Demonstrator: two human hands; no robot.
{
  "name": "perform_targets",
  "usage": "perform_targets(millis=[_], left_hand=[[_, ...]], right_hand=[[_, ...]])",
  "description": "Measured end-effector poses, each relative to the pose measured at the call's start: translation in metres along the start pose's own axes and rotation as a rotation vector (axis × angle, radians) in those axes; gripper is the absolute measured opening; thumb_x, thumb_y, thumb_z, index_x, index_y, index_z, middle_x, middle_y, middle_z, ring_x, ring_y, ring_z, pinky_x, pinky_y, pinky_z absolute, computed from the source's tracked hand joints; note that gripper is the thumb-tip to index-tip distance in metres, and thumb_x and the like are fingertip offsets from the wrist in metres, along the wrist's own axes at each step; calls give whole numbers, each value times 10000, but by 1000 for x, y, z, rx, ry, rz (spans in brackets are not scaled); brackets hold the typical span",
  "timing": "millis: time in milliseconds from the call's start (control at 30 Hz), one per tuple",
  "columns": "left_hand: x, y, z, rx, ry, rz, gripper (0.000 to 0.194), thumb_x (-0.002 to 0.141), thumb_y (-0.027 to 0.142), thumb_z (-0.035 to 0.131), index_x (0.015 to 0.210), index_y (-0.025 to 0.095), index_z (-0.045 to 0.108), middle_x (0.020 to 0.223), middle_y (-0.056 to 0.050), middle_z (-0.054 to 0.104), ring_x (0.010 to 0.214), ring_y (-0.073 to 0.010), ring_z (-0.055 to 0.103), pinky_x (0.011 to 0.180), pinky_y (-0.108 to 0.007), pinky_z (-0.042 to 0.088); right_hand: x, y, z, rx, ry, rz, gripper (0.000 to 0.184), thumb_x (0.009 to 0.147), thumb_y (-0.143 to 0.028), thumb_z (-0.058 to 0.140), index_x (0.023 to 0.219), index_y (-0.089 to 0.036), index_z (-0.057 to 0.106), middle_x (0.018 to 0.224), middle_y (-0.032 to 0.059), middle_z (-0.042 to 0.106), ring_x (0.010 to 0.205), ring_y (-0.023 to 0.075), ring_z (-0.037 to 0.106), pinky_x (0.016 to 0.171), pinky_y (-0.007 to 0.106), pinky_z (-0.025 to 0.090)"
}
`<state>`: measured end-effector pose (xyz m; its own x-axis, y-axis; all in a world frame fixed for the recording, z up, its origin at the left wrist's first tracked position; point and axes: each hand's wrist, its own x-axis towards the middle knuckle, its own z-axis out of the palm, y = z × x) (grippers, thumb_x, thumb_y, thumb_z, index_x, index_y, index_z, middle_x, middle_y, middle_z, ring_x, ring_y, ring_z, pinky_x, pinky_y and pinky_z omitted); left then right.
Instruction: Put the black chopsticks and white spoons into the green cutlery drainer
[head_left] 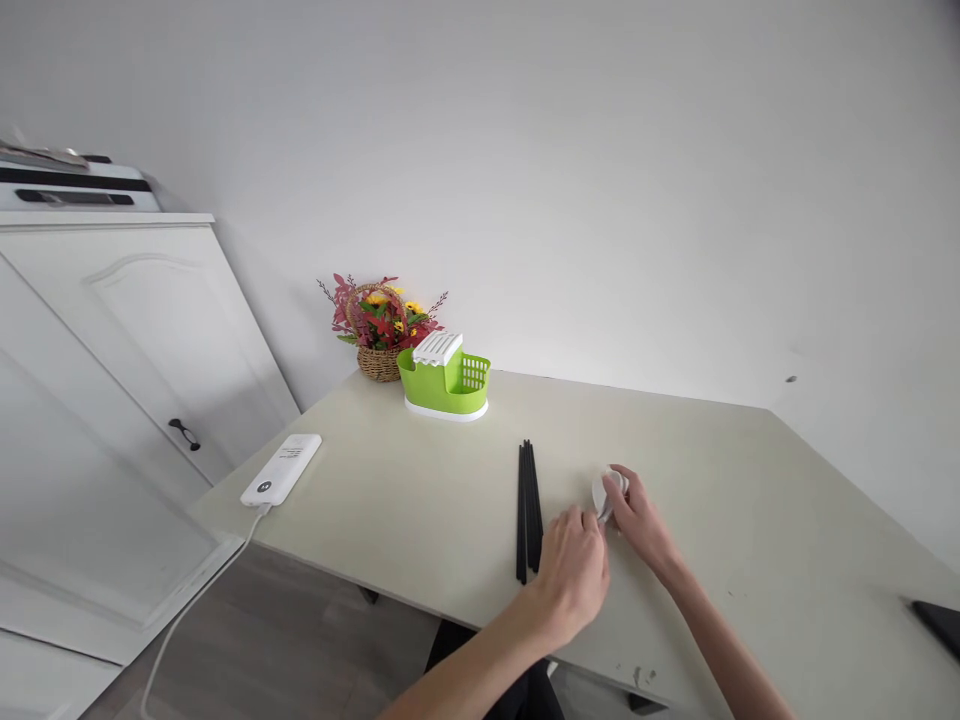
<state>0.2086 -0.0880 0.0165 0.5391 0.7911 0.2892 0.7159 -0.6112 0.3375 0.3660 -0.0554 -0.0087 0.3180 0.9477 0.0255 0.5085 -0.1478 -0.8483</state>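
My right hand (637, 518) rests on the beige table (420, 500) with its fingers curled round a small white spoon-like object (607, 490). My left hand (571, 575) lies just to its left, fingers bent and touching the same object's handle end. A bundle of black chopsticks (528, 510) lies straight on the table, just left of my left hand. Farther back stands a green utensil holder (444, 378) with a white slotted top.
A wicker basket of red and yellow flowers (381, 328) stands at the wall behind the holder. A white power bank (282, 469) with a cable lies at the table's left edge. A white cabinet (112, 350) stands left. A dark object (937, 622) lies at the right edge.
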Motion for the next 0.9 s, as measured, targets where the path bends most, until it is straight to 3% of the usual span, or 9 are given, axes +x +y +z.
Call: perform_targets(millis=[133, 233, 433, 533, 700, 900], left_hand=[[3, 2, 8, 92, -25, 33, 203, 950, 66, 479, 1092, 116, 614, 999, -139, 655, 941, -283, 662, 834, -428, 558], [6, 1, 10, 109, -61, 14, 155, 939, 80, 504, 1032, 119, 622, 962, -140, 655, 908, -294, 663, 803, -433, 558], [8, -1, 3, 126, -163, -23, 211, 906, 75, 540, 1094, 94, 634, 1040, -155, 672, 936, -292, 678, 792, -404, 560], [8, 3, 0, 173, -177, 5, 230, 905, 74, 535, 1106, 75, 647, 1057, -175, 667, 983, -311, 664, 819, -430, 560], [9, 9, -4, 253, -243, 20, 221, 933, 143, 556, 1108, 68, 668, 1016, -186, 657, 913, -304, 655, 724, -404, 550], [8, 11, -9, 225, -196, -40, 293, 1023, 234, 461, 1149, 63, 663, 1040, -192, 652, 900, -299, 653, 707, -401, 536]], right_hand=[[10, 2, 3, -143, -19, -32, 566, 992, -572, 307, 1393, -227, 505, 969, 72, 718, 925, 252, 685, 835, 367, 483], [13, -2, 5, -263, -48, -48, 465, 1009, -508, 306, 1330, -269, 544, 1097, 93, 733, 962, 267, 691, 806, 362, 457], [16, -7, 7, -450, -74, -86, 394, 1034, -418, 285, 1221, -259, 594, 1088, 109, 744, 904, 285, 705, 752, 354, 421], [15, -7, 8, -490, -77, -113, 402, 1039, -406, 276, 1252, -252, 581, 1064, 107, 749, 864, 274, 708, 719, 340, 414], [11, -5, 7, -495, -55, -122, 450, 1048, -434, 244, 1312, -273, 572, 1154, 96, 747, 918, 271, 709, 725, 338, 416], [9, 1, 8, -449, -13, -78, 522, 1035, -511, 246, 1349, -277, 592, 1178, 95, 757, 991, 304, 705, 777, 371, 433]])
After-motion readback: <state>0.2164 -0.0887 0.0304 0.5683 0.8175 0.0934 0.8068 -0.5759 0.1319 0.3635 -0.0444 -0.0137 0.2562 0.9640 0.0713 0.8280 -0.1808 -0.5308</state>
